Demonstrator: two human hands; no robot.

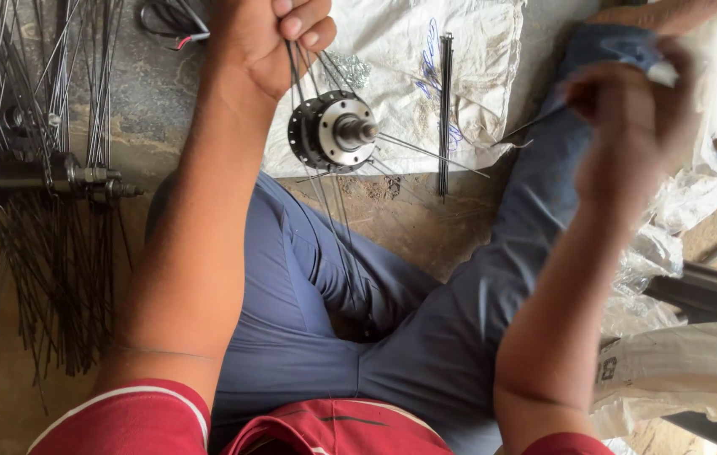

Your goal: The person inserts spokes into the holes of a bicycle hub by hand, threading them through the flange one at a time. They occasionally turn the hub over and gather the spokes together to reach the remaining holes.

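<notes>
- We see the left hand (270, 38) at 12 o'clock, fist closed on a bunch of thin spokes (308, 72) that run down into the black wheel hub (333, 131).
- The hub sits just off the knee, over the edge of the white sack (392, 50) on the floor (392, 219), axle end facing us.
- The right hand (628, 118) at 2 o'clock is motion-blurred; it looks pinched on a single spoke (535, 125) angled toward the hub.
- Risk: if the fist slackens, the bundled spokes likely spring apart and slip from the flange holes.
- Risk: the loose spoke tip may snag those already laced, or bend.
- Risk: the spare spokes (445, 109) at 1 o'clock on the sack could roll off.
</notes>
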